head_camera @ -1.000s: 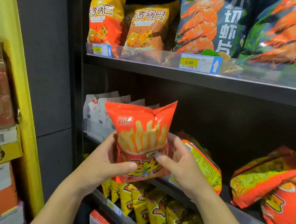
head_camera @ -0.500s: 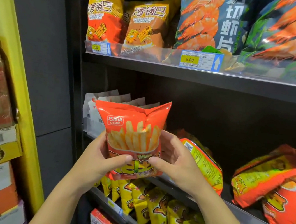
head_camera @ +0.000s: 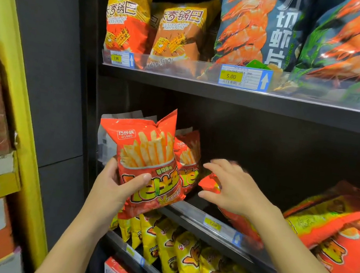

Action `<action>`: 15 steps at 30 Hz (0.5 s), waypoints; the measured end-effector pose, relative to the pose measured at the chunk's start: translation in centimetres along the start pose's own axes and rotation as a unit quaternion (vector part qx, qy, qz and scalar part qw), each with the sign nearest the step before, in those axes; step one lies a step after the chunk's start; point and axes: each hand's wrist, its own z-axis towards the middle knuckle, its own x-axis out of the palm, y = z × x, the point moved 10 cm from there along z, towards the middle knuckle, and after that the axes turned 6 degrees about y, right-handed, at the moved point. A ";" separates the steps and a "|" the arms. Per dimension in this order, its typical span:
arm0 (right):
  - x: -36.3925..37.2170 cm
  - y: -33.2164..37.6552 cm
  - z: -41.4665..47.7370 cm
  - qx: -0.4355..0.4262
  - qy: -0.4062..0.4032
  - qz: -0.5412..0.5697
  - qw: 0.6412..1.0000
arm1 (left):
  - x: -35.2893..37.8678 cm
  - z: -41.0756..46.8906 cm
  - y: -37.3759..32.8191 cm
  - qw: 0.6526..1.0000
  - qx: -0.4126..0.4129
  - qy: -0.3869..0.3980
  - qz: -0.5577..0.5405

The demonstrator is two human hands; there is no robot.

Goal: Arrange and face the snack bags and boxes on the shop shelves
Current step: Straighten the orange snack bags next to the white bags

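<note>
Two hands work at the left end of the middle shelf. The left hand grips a red fries bag upright before the shelf's front edge, thumb curled across its face. A second fries bag stands just behind it. The right hand, blurred, hovers with fingers spread, holding nothing, over a fallen red bag.

Q'LENO on red fries bag, 5.00 on upper shelf price tag, 2.90 on left tag
</note>
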 end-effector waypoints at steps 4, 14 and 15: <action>2.0 -0.6 0.9 0.023 0.031 -0.032 0.999 | 0.7 0.1 0.2 1.000 -0.008 -0.003 0.005; -0.5 -4.7 -1.9 0.098 -0.049 0.027 0.994 | 3.0 0.6 0.0 0.999 -0.014 -0.007 0.030; -0.8 -5.2 -2.3 0.106 -0.056 0.036 0.992 | 3.4 0.7 0.0 0.999 -0.016 -0.009 0.030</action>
